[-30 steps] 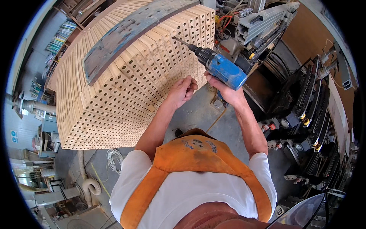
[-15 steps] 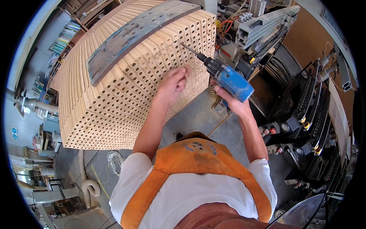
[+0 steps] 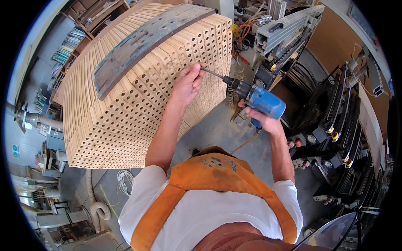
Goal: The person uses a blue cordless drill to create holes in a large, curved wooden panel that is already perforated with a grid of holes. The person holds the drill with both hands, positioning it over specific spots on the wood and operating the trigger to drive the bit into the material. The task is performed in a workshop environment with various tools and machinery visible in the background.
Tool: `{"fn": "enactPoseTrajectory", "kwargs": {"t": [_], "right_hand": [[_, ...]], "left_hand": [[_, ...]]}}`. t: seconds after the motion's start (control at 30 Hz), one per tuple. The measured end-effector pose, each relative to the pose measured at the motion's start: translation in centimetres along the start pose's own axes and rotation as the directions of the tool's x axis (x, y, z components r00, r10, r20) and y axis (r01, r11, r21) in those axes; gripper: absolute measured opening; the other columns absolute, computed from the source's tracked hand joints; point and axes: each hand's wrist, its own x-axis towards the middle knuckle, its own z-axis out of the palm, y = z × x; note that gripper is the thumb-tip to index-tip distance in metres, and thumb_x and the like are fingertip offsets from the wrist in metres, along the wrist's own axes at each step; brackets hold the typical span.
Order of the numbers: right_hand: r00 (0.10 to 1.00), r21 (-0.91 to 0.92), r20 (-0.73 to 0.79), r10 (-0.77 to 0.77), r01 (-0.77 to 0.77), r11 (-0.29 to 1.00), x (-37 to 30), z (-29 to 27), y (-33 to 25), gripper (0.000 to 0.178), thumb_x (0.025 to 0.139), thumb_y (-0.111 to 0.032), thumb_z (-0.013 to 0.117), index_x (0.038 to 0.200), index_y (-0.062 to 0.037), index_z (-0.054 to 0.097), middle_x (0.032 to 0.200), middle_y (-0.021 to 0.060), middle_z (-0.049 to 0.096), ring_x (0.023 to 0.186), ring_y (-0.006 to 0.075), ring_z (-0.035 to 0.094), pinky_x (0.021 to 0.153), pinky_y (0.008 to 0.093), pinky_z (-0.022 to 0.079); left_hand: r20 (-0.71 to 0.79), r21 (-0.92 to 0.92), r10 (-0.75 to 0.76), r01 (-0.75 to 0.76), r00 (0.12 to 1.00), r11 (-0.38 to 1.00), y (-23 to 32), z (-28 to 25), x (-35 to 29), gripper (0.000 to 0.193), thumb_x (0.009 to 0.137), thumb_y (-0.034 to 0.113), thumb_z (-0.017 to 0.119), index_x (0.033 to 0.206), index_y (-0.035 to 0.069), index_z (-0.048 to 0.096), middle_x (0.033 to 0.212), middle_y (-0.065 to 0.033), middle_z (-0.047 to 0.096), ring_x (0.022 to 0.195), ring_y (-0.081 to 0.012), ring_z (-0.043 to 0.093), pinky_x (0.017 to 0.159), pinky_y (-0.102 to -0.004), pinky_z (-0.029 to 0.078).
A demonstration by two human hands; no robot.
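My right hand (image 3: 266,119) grips the handle of a blue cordless drill (image 3: 268,103), whose long thin bit (image 3: 214,74) points up and to the left. Beside the bit's tip, my left hand (image 3: 187,83) is closed with thumb and fingertips pinched together; whatever is between them is too small to make out. Behind both hands stands a large stack of pale wooden boards (image 3: 77,125), its facing side covered in rows of round holes. Many of these holes have dark or metallic rims. A worn, bluish curved plate (image 3: 142,44) lies across the top of the stack.
Black machinery (image 3: 335,121) with chains and yellow knobs fills the right side. An aluminium profile frame (image 3: 280,29) stands at the back right. A coiled white cable (image 3: 124,181) and a flexible hose (image 3: 99,211) lie on the floor at left.
The drill has moved right and slightly down with my right hand. My left hand has risen slightly, its pinched fingers now beside the bit's tip.
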Motion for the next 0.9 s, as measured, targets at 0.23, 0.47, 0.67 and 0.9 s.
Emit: {"fn": "enactPoseTrajectory", "kwargs": {"t": [0.23,0.47,0.67,0.9], "right_hand": [[0.990,0.019,-0.123,-0.075,0.078,0.997,1.9,3.3,-1.8,0.028,0.085,-0.010,0.068,0.112,-0.0046,0.063,0.102,0.0047,0.068,0.086,0.0117,0.061,0.074,0.0272,0.049],[0.993,0.077,-0.110,-0.052,0.061,0.995,4.9,4.0,-3.4,0.023,0.084,-0.007,0.065,0.107,-0.0036,0.064,0.097,0.0071,0.069,0.087,0.0155,0.064,0.072,0.0288,0.052],[0.986,-0.145,-0.117,-0.117,0.100,0.984,4.9,3.8,-3.9,0.023,0.083,-0.007,0.068,0.106,-0.0038,0.065,0.095,0.0065,0.069,0.086,0.0141,0.064,0.074,0.0284,0.051],[0.978,-0.308,-0.131,-0.165,0.118,0.944,5.0,4.1,-3.2,0.023,0.083,-0.015,0.072,0.103,-0.0050,0.067,0.091,0.0065,0.069,0.081,0.0143,0.064,0.072,0.0301,0.050]], "left_hand": [[-0.096,-0.161,0.049,-0.064,0.994,0.985,1.4,2.0,2.4,0.026,0.098,0.028,0.052,0.112,0.006,0.058,0.079,0.0004,0.054,0.051,-0.0026,0.039,0.041,-0.0165,0.029],[-0.116,-0.229,0.041,-0.067,0.992,0.971,1.1,2.2,2.1,0.026,0.100,0.029,0.048,0.113,0.008,0.055,0.077,0.0028,0.051,0.051,-0.0021,0.037,0.040,-0.0154,0.028],[0.029,-0.026,-0.351,0.352,0.936,0.936,-5.6,-0.4,-0.5,0.025,0.098,0.021,0.046,0.109,0.002,0.057,0.080,-0.0009,0.053,0.050,-0.0052,0.037,0.038,-0.0197,0.025],[0.023,-0.071,-0.521,0.521,0.853,0.851,-9.6,0.0,-3.1,0.027,0.099,0.022,0.047,0.112,0.001,0.057,0.079,0.0005,0.051,0.052,-0.0044,0.035,0.042,-0.0179,0.027]]}}
